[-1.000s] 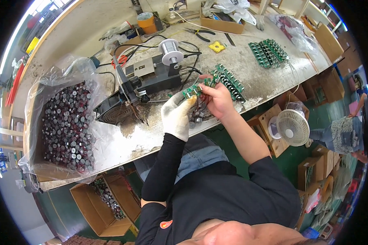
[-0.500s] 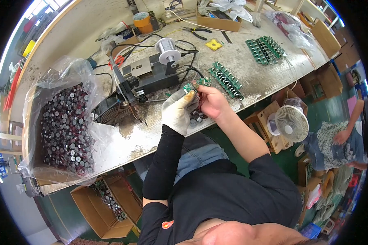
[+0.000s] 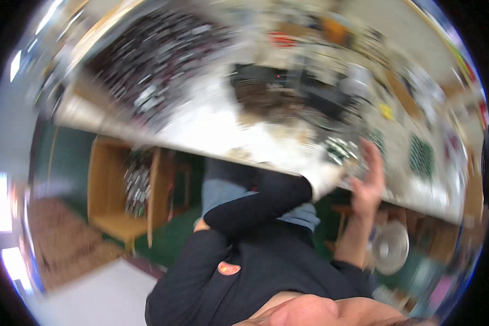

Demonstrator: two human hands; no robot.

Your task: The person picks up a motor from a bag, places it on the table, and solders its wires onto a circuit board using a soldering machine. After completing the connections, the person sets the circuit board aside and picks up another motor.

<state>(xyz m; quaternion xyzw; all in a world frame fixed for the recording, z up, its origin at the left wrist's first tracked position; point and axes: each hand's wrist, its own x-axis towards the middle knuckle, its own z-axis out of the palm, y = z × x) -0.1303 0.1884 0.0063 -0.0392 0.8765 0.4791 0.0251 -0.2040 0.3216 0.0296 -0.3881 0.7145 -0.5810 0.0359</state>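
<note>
Fingers [image 3: 373,160] of the bare right hand [image 3: 367,183] spread apart, apparently released, in the head view, near a green circuit board [image 3: 339,150] at the lower right of the dark machine [image 3: 326,98]; blur leaves unclear whether the white-gloved left hand [image 3: 325,178] beside that board grips it. Work on the piece looks unfinished, with green board panels [image 3: 421,157] on the desk [image 3: 201,119] to the machine's right and metallic parts [image 3: 163,60] heaped to its left; how many are complete cannot be judged.

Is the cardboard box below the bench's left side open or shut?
Open: no lid covers the box, and blurred small parts show inside.
</note>
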